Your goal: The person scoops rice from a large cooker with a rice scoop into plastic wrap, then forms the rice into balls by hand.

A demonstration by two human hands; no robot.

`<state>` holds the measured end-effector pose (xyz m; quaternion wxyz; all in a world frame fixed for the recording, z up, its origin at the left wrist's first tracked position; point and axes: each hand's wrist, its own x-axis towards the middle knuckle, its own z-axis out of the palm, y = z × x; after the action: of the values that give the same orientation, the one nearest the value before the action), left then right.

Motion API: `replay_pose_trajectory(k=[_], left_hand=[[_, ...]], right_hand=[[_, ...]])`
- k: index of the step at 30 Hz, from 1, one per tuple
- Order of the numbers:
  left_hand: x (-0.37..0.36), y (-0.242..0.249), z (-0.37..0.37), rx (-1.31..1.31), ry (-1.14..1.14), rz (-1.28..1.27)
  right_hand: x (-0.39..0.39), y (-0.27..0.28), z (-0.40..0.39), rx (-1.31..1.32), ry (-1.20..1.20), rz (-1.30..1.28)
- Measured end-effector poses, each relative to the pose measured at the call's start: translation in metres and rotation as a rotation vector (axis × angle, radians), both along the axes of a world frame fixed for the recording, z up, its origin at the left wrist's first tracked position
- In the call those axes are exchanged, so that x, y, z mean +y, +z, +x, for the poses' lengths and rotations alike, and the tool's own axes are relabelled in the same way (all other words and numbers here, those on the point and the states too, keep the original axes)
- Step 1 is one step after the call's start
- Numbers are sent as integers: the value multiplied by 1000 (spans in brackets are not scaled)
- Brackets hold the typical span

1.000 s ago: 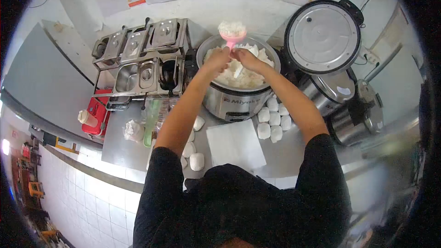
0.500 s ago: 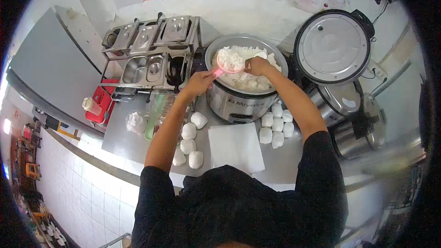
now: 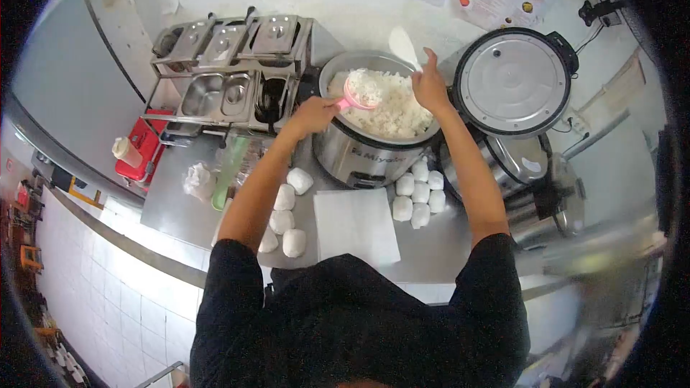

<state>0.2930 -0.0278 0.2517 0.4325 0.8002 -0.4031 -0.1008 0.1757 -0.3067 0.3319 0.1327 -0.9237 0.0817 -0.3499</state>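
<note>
My left hand (image 3: 313,116) is closed round the handle of a pink scoop (image 3: 348,103), which is filled with white rice and sits over the left side of the open rice cooker (image 3: 375,162). Above the cooker's right rim, my right hand (image 3: 430,88) grips a white rice paddle (image 3: 404,47), its blade pointing up and left. Loose cooked rice (image 3: 399,106) fills the pot beneath both hands. In front of the cooker lies a stack of white paper sheets (image 3: 356,226). Rounded white wrapped bundles stand to its left (image 3: 293,243) and right (image 3: 420,194), several on each side.
The cooker's lid (image 3: 513,82) stands raised on the right, beside metal pots (image 3: 521,158). A steel rack of food pans (image 3: 203,93) occupies the left, with a red box (image 3: 147,147) and a squeeze bottle (image 3: 127,151) nearby. A crumpled white bag (image 3: 199,181) lies on the counter.
My right hand has lifted the paddle up and back from the scoop, raising its blade out of the rice. My left hand still holds the scoop over the pot, now less heaped. The view has shifted slightly.
</note>
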Motion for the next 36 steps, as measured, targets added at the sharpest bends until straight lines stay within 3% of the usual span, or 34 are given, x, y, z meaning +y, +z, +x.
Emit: replay_pose_trajectory(k=[1,2,4,6,7,8,10,12,16,18,20,21,23,25,28,29,30,33,36], left_hand=[[-10,-14,14,-158,-37,37],[-15,-25,20,-318,-73,75],[-16,-16,12,-243,-47,48],[-24,-19,25,-336,-65,226],[-20,-24,24,-249,-24,-24],[-20,-24,29,-239,-25,-24],[-8,12,16,301,-79,171],[-8,7,20,359,-88,155],[-9,19,15,290,-143,131],[-4,29,6,418,-147,219],[-13,-1,21,369,-229,183],[-15,-8,23,214,-327,157],[-17,-18,31,53,-422,138],[-17,-10,17,261,-273,57],[-6,1,3,240,-206,43],[-5,9,6,229,-199,34],[-3,12,9,268,-200,78],[-3,5,7,365,-226,192],[1,-1,8,305,-285,185]], right_hand=[[-8,-10,5,-148,76,-144],[-8,-23,3,-131,75,-144],[18,-28,-7,190,17,-92],[59,-28,-31,309,19,-59],[71,-33,-39,344,41,-22],[78,-36,-46,378,61,16],[81,-33,-60,428,53,26],[82,-22,-80,556,79,26],[56,-3,-98,362,216,-67],[53,-7,-84,275,198,32],[56,-26,-69,228,157,-146],[64,-35,-63,230,121,45],[54,-34,-55,270,66,54],[32,-29,-38,445,-68,33],[31,-14,-49,333,-39,223],[18,-45,-42,207,154,187],[48,-42,-53,170,226,138],[59,-34,-59,304,67,130],[49,-27,-50,197,164,221]])
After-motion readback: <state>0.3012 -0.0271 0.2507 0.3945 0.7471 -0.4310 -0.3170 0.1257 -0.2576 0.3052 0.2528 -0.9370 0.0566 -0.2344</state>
